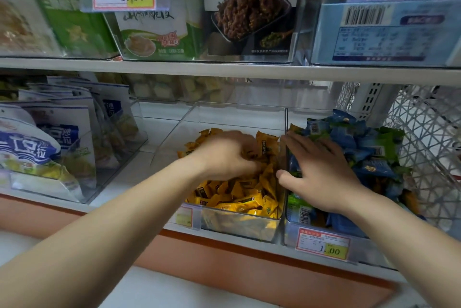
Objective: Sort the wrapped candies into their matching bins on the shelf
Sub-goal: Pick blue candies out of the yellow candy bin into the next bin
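Grip of left hand [224,155] blurred over yellow candies [239,199].

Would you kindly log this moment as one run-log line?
left hand: curled among yellow candies, grip unclear | right hand: flat on blue candies

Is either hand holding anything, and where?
The left hand curls into the yellow candies; blur hides any grip. The right hand lies flat on blue candies, holding nothing.

Yellow candies [239,198] – clear bin [239,226]; blue-green candies [369,148]; white lattice basket [424,133].
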Demonstrator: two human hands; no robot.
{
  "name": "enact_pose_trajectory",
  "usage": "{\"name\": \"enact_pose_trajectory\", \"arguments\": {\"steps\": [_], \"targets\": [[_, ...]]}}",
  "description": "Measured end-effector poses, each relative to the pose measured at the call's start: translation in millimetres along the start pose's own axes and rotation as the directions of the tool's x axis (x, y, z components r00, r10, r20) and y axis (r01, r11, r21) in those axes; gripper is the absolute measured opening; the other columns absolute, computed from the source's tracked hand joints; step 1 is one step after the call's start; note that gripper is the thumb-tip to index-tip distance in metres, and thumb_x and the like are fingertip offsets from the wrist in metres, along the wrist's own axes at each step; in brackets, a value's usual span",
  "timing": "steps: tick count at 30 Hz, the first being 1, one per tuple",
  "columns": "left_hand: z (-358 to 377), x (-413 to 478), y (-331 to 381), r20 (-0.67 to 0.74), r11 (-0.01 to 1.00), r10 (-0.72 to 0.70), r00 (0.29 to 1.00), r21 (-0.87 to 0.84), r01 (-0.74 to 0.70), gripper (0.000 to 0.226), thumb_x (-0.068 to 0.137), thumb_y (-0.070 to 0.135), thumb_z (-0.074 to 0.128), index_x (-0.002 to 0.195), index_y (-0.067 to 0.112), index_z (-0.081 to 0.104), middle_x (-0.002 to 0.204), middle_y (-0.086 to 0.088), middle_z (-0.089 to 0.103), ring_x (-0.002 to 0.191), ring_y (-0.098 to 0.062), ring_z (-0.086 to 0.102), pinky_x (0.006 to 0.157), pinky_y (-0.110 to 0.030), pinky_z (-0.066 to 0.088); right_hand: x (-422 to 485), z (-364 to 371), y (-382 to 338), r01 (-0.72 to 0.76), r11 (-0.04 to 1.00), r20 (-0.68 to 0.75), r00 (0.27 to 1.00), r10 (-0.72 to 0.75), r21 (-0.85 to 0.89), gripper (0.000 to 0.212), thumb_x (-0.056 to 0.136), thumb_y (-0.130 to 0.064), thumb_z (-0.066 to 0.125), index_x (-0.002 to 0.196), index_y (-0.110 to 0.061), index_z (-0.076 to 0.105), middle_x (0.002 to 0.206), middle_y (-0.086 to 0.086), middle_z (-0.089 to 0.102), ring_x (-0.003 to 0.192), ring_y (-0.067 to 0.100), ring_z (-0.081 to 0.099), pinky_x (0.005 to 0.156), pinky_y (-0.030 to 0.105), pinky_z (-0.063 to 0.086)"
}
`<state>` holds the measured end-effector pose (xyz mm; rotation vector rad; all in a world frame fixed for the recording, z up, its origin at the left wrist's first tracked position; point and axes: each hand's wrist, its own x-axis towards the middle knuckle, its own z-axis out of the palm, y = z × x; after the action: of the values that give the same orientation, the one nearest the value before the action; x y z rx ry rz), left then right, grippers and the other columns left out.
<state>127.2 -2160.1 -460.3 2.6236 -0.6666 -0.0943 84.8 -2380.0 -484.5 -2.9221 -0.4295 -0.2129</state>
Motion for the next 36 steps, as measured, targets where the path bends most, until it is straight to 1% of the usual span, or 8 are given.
{"name": "enact_pose_trajectory", "arguments": {"steps": [4, 6, 17, 21, 25, 29, 33, 36], "targets": [[25, -15, 15, 0.419, 0.992, 0.093, 0.903, -0.115, -0.048, 0.024, 0.086, 0.051, 0.069, 0.107, 0.039, 0.069, 0.082, 0.04, 0.059, 0.082, 0.014, 0.054, 0.068, -0.012, 0.038, 0, 1, 0, -0.001, 1.0, -0.009, 1.0, 0.001, -0.01, 0.091, 0.075, -0.077, 0.016, 0.155, -0.035, 0.012, 0.165, -0.009, 0.013, 0.148, 0.02, 0.019, 0.12, 0.039, 0.002], [31, -10, 6, 0.494, 0.998, 0.053, 0.868, -0.056, -0.029, 0.03, 0.086, 0.049, 0.07, 0.114, 0.04, 0.068, 0.092, 0.037, 0.055, 0.089, 0.009, 0.052, 0.074, -0.014, 0.037, 0, 1, 0, 0.0, 1.0, -0.005, 1.0, 0.0, -0.013, 0.09, 0.075, -0.077, 0.016, 0.155, -0.035, 0.012, 0.165, -0.009, 0.012, 0.148, 0.02, 0.018, 0.12, 0.039, 0.002], [29, 36, -29, 0.009, 0.912, -0.023, 1.0, 0.409, 0.017, 0.011, 0.081, 0.042, 0.07, 0.08, 0.031, 0.069, 0.092, 0.01, 0.06, 0.095, -0.015, 0.057, 0.066, -0.029, 0.045, -2, 0, -1, 0.0, 1.0, -0.005, 1.0, 0.0, -0.029, 0.093, 0.075, -0.077, 0.012, 0.156, -0.033, 0.013, 0.165, -0.007, 0.014, 0.148, 0.02, 0.019, 0.12, 0.04, 0.002], [10, 33, -45, -0.029, 0.951, -0.146, 0.989, 0.27, 0.149, 0.014, 0.087, 0.039, 0.067, 0.098, 0.031, 0.07, 0.105, 0.004, 0.06, 0.102, -0.019, 0.058, 0.079, -0.036, 0.052, -2, 0, -1, 0.003, 0.999, -0.007, 1.0, -0.003, -0.034, 0.092, 0.075, -0.077, 0.012, 0.156, -0.032, 0.015, 0.165, -0.007, 0.015, 0.148, 0.021, 0.021, 0.12, 0.041, 0.003], [14, 22, -33, -0.144, 0.979, -0.018, 0.989, 0.198, 0.047, 0.02, 0.089, 0.038, 0.063, 0.106, 0.034, 0.073, 0.113, 0.004, 0.065, 0.106, -0.019, 0.06, 0.083, -0.035, 0.052, -1, 1, -1, -0.001, 0.999, 0.004, 1.0, 0.002, -0.041, 0.092, 0.075, -0.077, 0.011, 0.156, -0.033, 0.013, 0.165, -0.007, 0.014, 0.148, 0.021, 0.019, 0.121, 0.042, 0.003], [37, 19, -10, 0.105, 0.998, 0.042, 0.994, -0.049, -0.037, 0.075, 0.072, 0.055, 0.076, 0.14, 0.039, 0.048, 0.139, 0.012, 0.053, 0.125, -0.015, 0.051, 0.095, -0.026, 0.045, -2, 1, -2, -0.009, 0.999, 0.003, 1.0, 0.009, -0.039, 0.092, 0.075, -0.076, 0.012, 0.156, -0.033, 0.014, 0.165, -0.007, 0.015, 0.148, 0.02, 0.02, 0.121, 0.042, 0.004], [58, 20, -10, 0.327, 0.946, -0.028, 0.945, 0.314, -0.08, 0.097, 0.068, 0.075, 0.068, 0.151, 0.045, 0.028, 0.163, 0.017, 0.007, 0.148, -0.024, 0.02, 0.108, -0.042, 0.036, -3, -1, -4, -0.018, 0.999, 0.014, 1.0, 0.019, -0.034, 0.092, 0.074, -0.076, 0.012, 0.156, -0.034, 0.014, 0.165, -0.008, 0.015, 0.149, 0.02, 0.019, 0.122, 0.043, 0.006], [44, 22, -21, 0.3, 0.873, -0.083, 0.95, 0.481, -0.075, 0.083, 0.068, 0.074, 0.062, 0.142, 0.044, 0.043, 0.159, 0.013, 0.022, 0.135, -0.024, 0.04, 0.075, -0.034, 0.043, -4, -2, -4, -0.02, 0.999, 0.015, 1.0, 0.021, -0.033, 0.09, 0.075, -0.075, 0.014, 0.156, -0.034, 0.016, 0.165, -0.008, 0.015, 0.148, 0.021, 0.021, 0.122, 0.042, 0.007]]}}
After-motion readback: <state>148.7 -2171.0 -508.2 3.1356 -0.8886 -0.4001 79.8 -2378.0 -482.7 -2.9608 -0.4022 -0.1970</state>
